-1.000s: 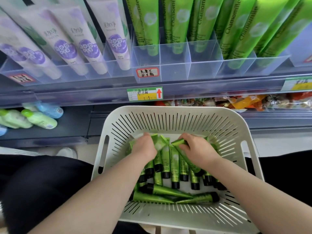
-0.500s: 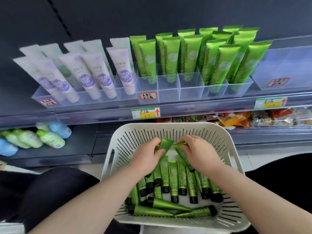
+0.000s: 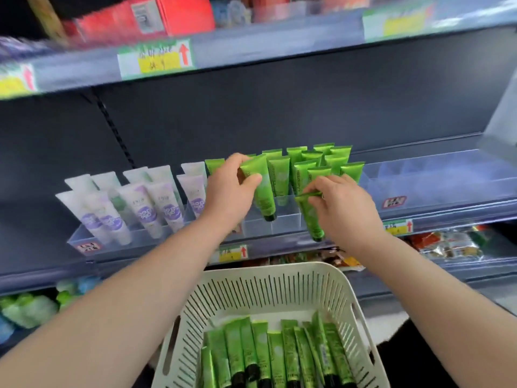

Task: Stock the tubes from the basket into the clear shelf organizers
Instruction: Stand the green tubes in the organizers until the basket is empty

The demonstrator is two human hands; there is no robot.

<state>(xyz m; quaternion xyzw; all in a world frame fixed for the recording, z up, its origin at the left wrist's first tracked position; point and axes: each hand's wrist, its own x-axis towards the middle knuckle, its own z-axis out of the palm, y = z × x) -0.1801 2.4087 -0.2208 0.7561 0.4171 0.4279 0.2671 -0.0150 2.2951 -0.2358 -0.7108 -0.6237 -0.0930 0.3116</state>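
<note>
My left hand (image 3: pixel 230 189) grips a green tube (image 3: pixel 261 189) near its crimped top, cap down, over a front compartment of the clear organizer (image 3: pixel 282 224). My right hand (image 3: pixel 340 208) pinches the crimped end of a second green tube (image 3: pixel 310 217), which hangs cap down just in front of the organizer's front wall. Behind them several green tubes (image 3: pixel 321 163) stand upright in the organizer. The white slotted basket (image 3: pixel 251 292) sits below on my lap, with several green tubes (image 3: pixel 277 354) lying in it side by side.
Several white and purple tubes (image 3: pixel 145 203) fill a clear organizer to the left. Another clear organizer (image 3: pixel 436 177) stands to the right. A shelf with red boxes (image 3: pixel 156 15) hangs overhead. Snack packets (image 3: pixel 447 245) and green bottles (image 3: pixel 28 309) lie on the shelf below.
Both hands have lifted out of the basket, each with one green tube, and risen to the organizer on the shelf. The view has tilted upward.
</note>
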